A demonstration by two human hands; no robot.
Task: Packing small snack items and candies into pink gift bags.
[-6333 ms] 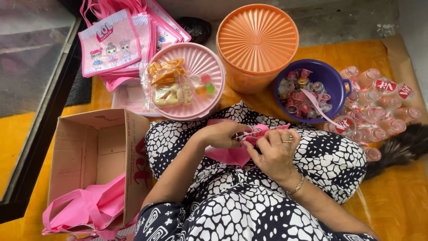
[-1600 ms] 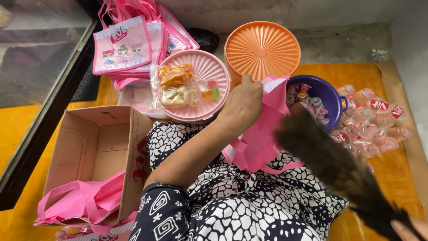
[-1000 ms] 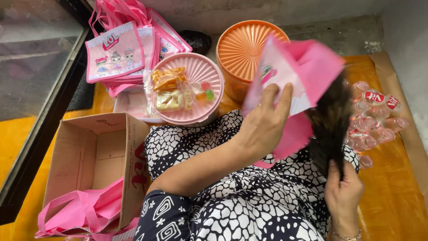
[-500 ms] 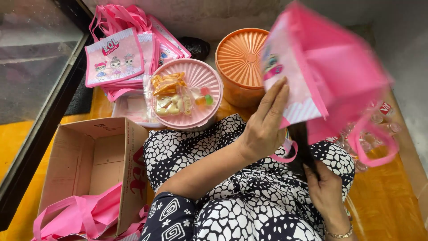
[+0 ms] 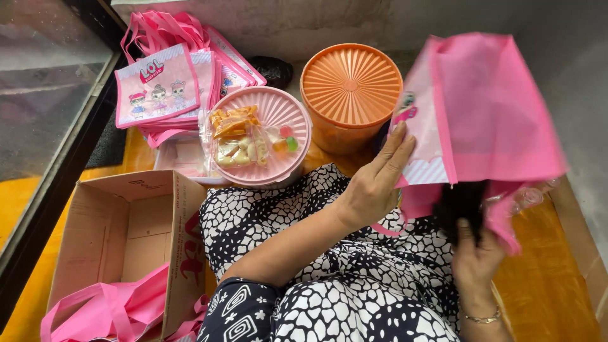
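Observation:
My left hand is raised in front of me and grips the side of a pink fabric bag with a small cartoon print, held up and tilted. Below the bag, my right hand, with a bracelet on the wrist, is closed on a dark bushy tuft that looks like a brush or hair. The tuft's top sits at the bag's lower edge and is partly hidden by it. A patterned black-and-white dress covers my lap.
An orange lidded tub stands ahead. Beside it a pink lidded tub carries a clear snack packet. A stack of pink printed bags lies at the far left. A cardboard box holds pink bags. A yellow mat lies under me.
The pink bag has gone from my lap up into the air and swung right, hiding the blue bowl. My right hand brought the dark tuft in from the right, under the bag.

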